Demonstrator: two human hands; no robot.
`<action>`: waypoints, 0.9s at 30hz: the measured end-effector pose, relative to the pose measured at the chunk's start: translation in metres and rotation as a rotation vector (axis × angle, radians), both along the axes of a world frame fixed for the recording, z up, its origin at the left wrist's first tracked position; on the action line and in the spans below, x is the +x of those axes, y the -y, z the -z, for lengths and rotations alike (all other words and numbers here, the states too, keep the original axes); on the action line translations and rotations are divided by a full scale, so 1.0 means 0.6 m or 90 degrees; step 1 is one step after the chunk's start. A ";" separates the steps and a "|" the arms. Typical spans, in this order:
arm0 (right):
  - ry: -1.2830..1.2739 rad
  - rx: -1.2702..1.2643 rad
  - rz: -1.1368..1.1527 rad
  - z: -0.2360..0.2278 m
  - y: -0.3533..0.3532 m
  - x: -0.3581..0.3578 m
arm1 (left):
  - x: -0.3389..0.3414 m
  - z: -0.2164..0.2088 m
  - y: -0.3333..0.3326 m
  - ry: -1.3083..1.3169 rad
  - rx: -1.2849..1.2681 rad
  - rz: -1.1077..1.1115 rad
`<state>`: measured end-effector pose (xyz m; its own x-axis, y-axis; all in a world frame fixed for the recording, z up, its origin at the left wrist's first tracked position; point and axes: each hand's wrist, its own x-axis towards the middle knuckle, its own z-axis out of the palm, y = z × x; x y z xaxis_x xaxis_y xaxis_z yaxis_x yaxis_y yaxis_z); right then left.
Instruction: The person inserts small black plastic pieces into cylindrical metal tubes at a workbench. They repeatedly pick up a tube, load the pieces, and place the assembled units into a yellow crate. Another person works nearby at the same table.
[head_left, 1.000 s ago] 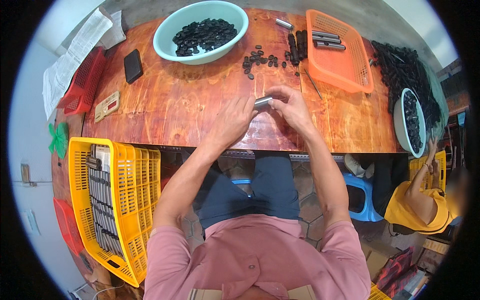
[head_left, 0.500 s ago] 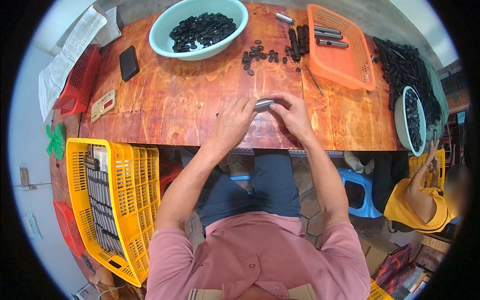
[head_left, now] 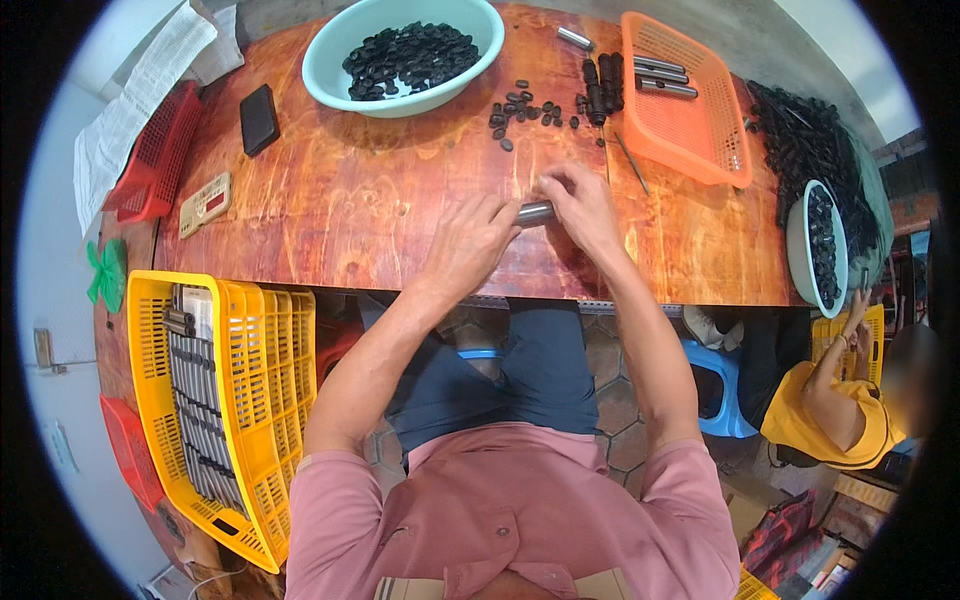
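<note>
A short silvery metal tube (head_left: 536,213) lies level just above the table, between my two hands. My left hand (head_left: 470,240) is closed round its left end, back of the hand up. My right hand (head_left: 583,208) is at the tube's right end, its fingers curled and pressed together a little above it. Whatever those fingertips pinch, if anything, is too small to make out. Beyond my hands, several small black oval pieces (head_left: 525,106) lie loose on the wooden table (head_left: 370,210).
At the back stand a pale green basin (head_left: 318,92) of black pieces and an orange basket (head_left: 690,148) with metal tubes. Black grips (head_left: 597,88) and a thin rod (head_left: 632,163) lie near it. A yellow crate (head_left: 285,400) of tubes stands left; a person in yellow (head_left: 815,415) sits right.
My right hand's fingers have lifted and curled off the tube's right end, baring more of the tube. My left hand has stayed on it, shifting slightly.
</note>
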<state>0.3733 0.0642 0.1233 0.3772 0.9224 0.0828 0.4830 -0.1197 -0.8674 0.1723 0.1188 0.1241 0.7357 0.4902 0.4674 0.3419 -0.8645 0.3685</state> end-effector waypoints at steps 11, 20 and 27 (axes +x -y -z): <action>0.352 -0.030 0.176 0.003 -0.086 -0.046 | -0.002 -0.001 0.000 -0.004 -0.004 -0.013; 0.405 -0.064 0.180 0.002 -0.087 -0.054 | 0.000 0.001 -0.003 -0.002 -0.042 -0.005; 0.437 -0.083 0.174 0.008 -0.088 -0.048 | 0.008 -0.002 -0.008 -0.002 -0.027 0.008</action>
<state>0.3446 0.1170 0.1183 0.4971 0.8220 0.2778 0.8488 -0.3943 -0.3523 0.1769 0.1238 0.1251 0.7435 0.5002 0.4438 0.3325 -0.8524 0.4036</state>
